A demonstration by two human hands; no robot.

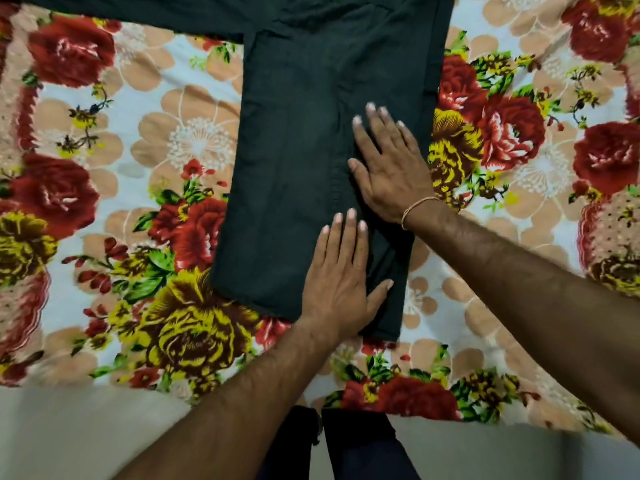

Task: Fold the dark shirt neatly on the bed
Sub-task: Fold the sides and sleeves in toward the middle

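On bed: both hands flat on shirt.

Head view — steeply down from above, close over the bed edge.

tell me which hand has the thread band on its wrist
The right hand, flat on the dark shirt farther up. The left hand, nearer the hem, has a bare wrist.

A home bedroom is showing here. A flowered bedsheet is covering the bed, pale floor lying near.
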